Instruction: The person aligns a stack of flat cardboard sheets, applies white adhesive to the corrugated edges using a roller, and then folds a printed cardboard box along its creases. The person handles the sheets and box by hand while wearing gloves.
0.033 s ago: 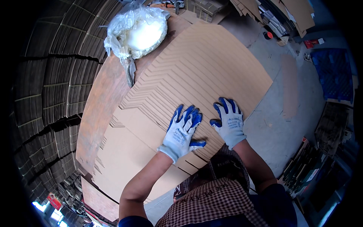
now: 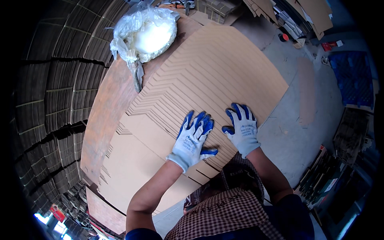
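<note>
Overlapping brown cardboard sheets (image 2: 212,64) lie fanned out in front of me, their edges stepped in close rows. My left hand (image 2: 192,140), in a white glove with blue-coated fingers, rests on the near part of the fan. Its fingers are stretched and its thumb points right. To the right, my right hand (image 2: 242,127), gloved alike, lies by the sheets' right edge with fingers spread. Neither hand grips anything. Beyond the sheets at far left stands a plastic-wrapped tub (image 2: 119,37) of white paste. A brush (image 2: 136,74) leans at its near side, its bristles by the rim.
The sheets lie on a worn wooden table (image 2: 105,108). Tall bundled cardboard stacks (image 2: 60,88) rise along the left. A blue pallet (image 2: 352,78) and a cardboard strip (image 2: 307,92) are on the right, with folded cardboard (image 2: 312,16) at far right.
</note>
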The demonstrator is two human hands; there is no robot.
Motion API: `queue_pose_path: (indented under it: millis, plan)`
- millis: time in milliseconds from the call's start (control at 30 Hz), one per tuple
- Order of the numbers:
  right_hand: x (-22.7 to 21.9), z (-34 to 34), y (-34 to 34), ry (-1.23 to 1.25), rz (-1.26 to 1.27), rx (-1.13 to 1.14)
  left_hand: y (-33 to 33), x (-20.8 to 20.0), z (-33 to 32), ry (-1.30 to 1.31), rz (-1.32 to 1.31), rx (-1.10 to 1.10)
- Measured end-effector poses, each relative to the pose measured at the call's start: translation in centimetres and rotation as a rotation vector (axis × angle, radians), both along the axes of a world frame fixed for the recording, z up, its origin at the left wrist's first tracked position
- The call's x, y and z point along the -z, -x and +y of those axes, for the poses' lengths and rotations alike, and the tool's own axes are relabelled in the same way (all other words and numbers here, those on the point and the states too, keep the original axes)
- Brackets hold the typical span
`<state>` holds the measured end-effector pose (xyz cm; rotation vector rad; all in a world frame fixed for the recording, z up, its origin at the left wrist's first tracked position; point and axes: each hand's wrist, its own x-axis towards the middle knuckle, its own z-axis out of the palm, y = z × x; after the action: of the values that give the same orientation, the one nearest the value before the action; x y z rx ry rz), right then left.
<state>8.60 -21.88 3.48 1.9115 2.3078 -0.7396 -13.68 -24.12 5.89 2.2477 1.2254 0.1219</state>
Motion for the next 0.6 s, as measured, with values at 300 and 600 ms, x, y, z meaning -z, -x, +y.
queue_pose_path:
  millis: [300,600]
  plan:
    - [-0.1,-0.6,0.3,-0.028,0.002,-0.031,0.2,0.6,-0.6,-0.061,-0.042,-0.018]
    - [0.2,-1.9,1.9,-0.035,-0.031,-0.072,0.6,0.5,-1.2,-0.077,-0.035,-0.010]
